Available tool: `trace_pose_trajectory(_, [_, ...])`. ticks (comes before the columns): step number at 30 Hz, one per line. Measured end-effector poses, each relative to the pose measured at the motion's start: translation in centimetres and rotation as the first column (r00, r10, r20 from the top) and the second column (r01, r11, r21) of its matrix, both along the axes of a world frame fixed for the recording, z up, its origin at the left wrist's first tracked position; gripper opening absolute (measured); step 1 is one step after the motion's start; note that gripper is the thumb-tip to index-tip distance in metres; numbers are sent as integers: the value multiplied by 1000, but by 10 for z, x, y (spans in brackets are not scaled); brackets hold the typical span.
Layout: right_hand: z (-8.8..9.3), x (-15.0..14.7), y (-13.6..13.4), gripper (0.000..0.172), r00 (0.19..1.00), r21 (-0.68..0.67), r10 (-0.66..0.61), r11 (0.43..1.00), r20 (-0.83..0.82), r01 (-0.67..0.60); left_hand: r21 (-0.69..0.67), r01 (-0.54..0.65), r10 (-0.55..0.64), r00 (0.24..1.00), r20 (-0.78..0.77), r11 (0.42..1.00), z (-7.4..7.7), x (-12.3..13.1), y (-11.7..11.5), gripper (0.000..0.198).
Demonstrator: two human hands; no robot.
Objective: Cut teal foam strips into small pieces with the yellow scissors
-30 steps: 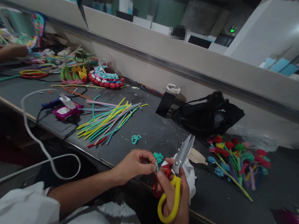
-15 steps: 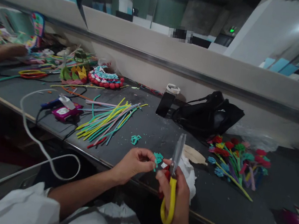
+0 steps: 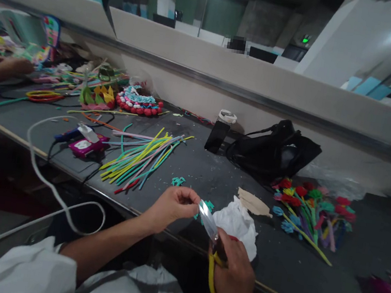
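Note:
My right hand (image 3: 233, 274) grips a pair of scissors (image 3: 208, 221) with yellow and red handles. Their blades point up and left, with the tips right at the fingertips of my left hand (image 3: 175, 207). Thumb and forefinger of the left hand are pinched together; whatever lies between them is too small or hidden to make out. Behind the blades, a small heap of teal cut pieces (image 3: 209, 206) lies on the table, partly covered. Another little teal heap (image 3: 178, 181) is farther back. A crumpled white tissue (image 3: 237, 224) rests just beyond my right hand.
Coloured sticks (image 3: 145, 158) lie fanned out to the left, near a purple device (image 3: 88, 146) and a white cable (image 3: 48, 183). Behind stand a dark bottle (image 3: 217, 132) and a black bag (image 3: 275, 151). Craft flowers (image 3: 314, 208) are at right. Another person's hands (image 3: 5, 65) work far left.
My right hand has turned the scissors from upright to leaning left, bringing the blade tips to my left fingertips. The left hand has shifted slightly up and left, still pinched.

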State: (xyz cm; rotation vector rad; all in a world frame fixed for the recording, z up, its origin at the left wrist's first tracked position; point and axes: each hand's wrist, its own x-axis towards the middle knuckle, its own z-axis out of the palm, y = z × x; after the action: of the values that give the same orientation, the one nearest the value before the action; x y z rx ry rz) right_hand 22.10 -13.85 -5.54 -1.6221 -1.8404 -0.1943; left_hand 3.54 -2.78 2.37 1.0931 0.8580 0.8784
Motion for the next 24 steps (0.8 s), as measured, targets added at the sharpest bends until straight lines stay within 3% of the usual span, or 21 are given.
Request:
trace_pose_trajectory(17, [3, -4, 1, 29, 1000, 97, 8, 995, 28, -11, 13, 16, -16, 1000, -9, 1000, 0, -2, 0, 17])
trace_pose_trajectory(21, [2, -8, 1, 26, 984, 23, -14, 1000, -177, 18, 28, 11, -12, 1000, 29, 1000, -1, -3, 1, 17])
trace_pose_trajectory(24, [9, -14, 3, 30, 875, -170, -74, 985, -479, -10, 74, 44, -50, 996, 74, 996, -4, -4, 2, 16])
